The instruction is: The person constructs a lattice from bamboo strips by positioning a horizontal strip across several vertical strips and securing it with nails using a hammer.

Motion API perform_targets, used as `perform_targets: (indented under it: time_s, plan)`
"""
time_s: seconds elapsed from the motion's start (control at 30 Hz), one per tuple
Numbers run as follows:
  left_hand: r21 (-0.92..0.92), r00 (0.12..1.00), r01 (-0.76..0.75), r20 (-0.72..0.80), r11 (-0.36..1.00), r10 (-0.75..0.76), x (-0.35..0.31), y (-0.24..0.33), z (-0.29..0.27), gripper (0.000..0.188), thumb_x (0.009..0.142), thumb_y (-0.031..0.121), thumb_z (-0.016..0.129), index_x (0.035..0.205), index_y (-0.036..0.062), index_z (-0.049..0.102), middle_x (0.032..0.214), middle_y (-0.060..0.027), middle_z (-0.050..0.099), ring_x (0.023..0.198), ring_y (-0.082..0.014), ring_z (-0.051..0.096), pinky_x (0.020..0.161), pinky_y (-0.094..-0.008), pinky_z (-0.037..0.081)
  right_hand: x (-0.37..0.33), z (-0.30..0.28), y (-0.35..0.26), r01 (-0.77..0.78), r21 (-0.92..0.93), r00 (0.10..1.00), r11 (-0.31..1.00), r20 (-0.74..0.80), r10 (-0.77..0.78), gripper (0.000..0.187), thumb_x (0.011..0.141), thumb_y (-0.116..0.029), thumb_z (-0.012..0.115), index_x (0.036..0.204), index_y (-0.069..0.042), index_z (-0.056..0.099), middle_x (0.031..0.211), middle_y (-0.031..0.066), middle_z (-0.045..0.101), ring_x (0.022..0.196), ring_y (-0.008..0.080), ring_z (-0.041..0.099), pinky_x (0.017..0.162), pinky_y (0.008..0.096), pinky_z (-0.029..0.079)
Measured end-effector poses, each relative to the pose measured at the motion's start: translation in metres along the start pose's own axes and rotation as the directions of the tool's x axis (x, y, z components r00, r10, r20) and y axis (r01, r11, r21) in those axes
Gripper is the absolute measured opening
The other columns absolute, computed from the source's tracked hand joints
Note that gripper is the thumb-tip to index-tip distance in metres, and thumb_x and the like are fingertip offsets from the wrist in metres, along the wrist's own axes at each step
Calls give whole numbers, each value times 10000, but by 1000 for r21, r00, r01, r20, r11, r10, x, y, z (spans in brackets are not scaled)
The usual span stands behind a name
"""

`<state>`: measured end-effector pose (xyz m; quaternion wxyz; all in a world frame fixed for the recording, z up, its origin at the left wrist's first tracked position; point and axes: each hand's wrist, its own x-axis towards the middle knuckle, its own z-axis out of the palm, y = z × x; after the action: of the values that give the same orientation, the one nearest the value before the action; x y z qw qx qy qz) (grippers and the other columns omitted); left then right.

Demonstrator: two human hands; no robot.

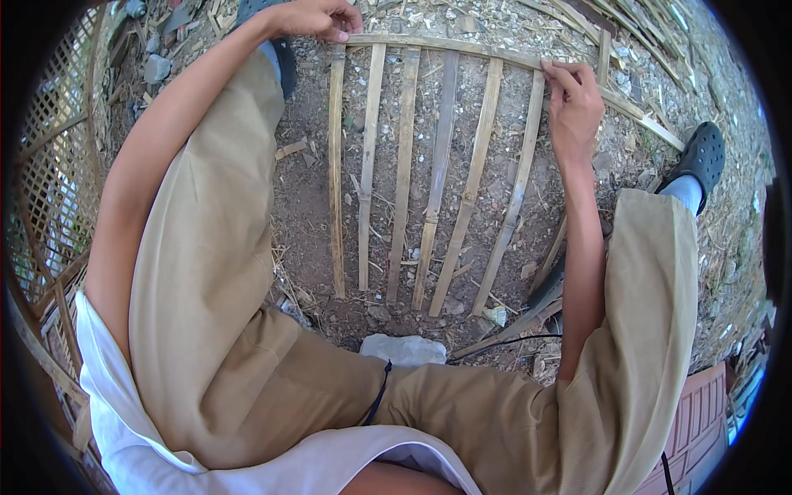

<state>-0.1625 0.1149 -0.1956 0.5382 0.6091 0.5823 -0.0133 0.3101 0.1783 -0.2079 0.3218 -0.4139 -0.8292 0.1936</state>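
Several split bamboo slats [406, 165] lie side by side on the ground between my legs, fanning slightly apart. One long bamboo strip [445, 43] crosses their far ends and runs on to the right, toward my right shoe. My left hand [318, 18] pinches the strip's left end, close to the top of the leftmost slat [337, 173]. With thumb and fingers closed, my right hand [575, 107] grips the same strip beside the top of the rightmost slat [513, 206]. Whether the slats are fastened to the strip I cannot tell.
A pale stone block [404, 351] sits at the slats' near ends. Loose wood [544, 318] and a dark cord [507, 340] lie by my right leg. A lattice panel [54, 165] leans at the left. My dark clog [701, 161] rests beyond the strip's right end.
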Motion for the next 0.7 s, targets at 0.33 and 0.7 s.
perform_targets:
  time_s: [0.33, 0.7]
  plan:
    - [53, 997, -80, 15, 995, 79, 11, -18, 6, 214, 1015, 96, 746, 1218, 32, 734, 942, 22, 652, 869, -112, 568, 798, -316, 476, -11, -2, 1, 221, -355, 975, 908, 110, -194, 564, 847, 61, 708, 1344, -181, 821, 1294, 17, 700, 1122, 262, 661, 863, 428, 539]
    - [104, 999, 19, 34, 994, -22, 13, 22, 5, 245, 982, 123, 722, 1201, 12, 701, 987, -17, 641, 949, -152, 582, 865, -344, 478, -29, 1, -14, 126, -490, 989, 863, 133, -68, 595, 857, -30, 705, 1444, -115, 744, 1341, -1, 702, 1047, 252, 640, 823, 435, 475]
